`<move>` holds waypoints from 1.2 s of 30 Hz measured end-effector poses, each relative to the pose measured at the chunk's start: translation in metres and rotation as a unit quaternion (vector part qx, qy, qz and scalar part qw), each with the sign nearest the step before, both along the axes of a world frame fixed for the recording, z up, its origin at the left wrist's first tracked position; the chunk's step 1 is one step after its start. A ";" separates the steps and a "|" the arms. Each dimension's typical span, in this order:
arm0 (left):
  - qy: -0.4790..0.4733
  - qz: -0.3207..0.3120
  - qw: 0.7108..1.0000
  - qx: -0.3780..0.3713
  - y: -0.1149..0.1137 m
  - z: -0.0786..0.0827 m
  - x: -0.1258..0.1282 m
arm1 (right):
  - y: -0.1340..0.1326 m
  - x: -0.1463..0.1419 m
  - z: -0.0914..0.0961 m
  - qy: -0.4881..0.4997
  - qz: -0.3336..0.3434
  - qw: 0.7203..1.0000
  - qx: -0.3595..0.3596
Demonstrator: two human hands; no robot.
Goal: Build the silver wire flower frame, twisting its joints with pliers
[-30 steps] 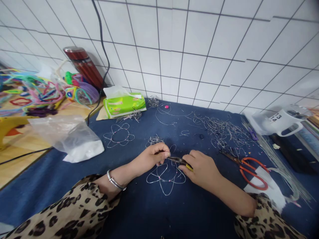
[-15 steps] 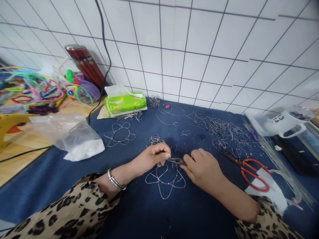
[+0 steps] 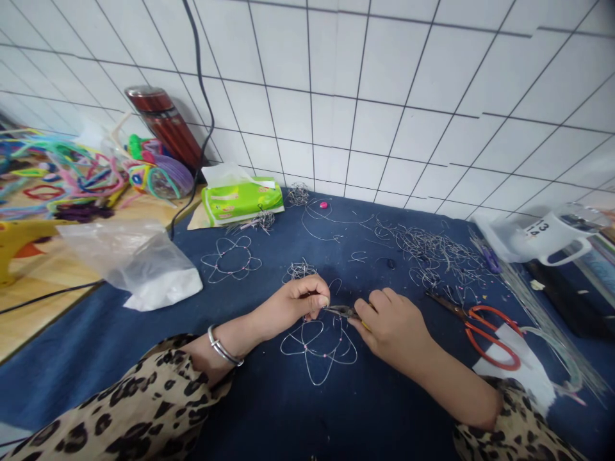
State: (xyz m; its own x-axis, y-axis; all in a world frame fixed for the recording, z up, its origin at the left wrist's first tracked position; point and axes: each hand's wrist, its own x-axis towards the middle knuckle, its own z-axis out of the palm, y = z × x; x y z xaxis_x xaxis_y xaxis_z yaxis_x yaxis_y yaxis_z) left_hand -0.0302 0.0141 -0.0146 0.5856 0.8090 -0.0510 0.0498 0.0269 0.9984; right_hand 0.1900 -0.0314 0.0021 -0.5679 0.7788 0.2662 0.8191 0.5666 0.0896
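Observation:
Between thumb and fingers, my left hand (image 3: 302, 299) pinches the upper part of a wire flower (image 3: 323, 356), silver loops with small pink beads at their joints. My right hand (image 3: 390, 320) is closed round a pair of pliers (image 3: 344, 312) with a bit of yellow handle showing. The pliers' jaws point left and reach the wire beside my left fingertips; whether they are closed on it I cannot tell. Below both hands hang the flower's petals. A second wire flower (image 3: 231, 259) lies flat to the left, and a small bundle of wire (image 3: 298, 270) sits just behind my left hand.
Red-handled scissors (image 3: 494, 336) and a heap of wire scraps (image 3: 435, 250) lie to the right, near a white mug (image 3: 552, 237). Left are a plastic bag (image 3: 139, 262), a green tissue pack (image 3: 243, 202) and a red thermos (image 3: 166, 125). A tiled wall (image 3: 331, 115) rises behind.
Almost nothing differs. The wire flower has shifted very slightly below my hands; both hands and the pliers keep their places.

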 end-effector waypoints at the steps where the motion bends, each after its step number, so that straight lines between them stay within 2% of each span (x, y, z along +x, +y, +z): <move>1: 0.001 -0.001 1.000 0.004 0.000 0.000 0.000 | 0.000 0.000 0.000 0.000 -0.001 1.000 -0.002; 10: 0.021 -0.009 0.999 0.030 -0.002 0.005 0.002 | -0.001 -0.002 -0.001 0.005 -0.007 1.000 -0.021; 14: 0.033 -0.013 0.999 0.038 -0.002 0.006 0.002 | -0.001 -0.002 -0.004 0.020 -0.018 0.998 -0.054; 23: 0.008 0.021 0.999 -0.034 -0.003 0.004 0.002 | 0.003 0.000 -0.010 0.083 -0.062 0.982 -0.158; 36: -0.035 0.040 0.994 -0.095 -0.002 0.002 0.001 | 0.006 0.000 -0.009 0.114 -0.077 0.968 -0.210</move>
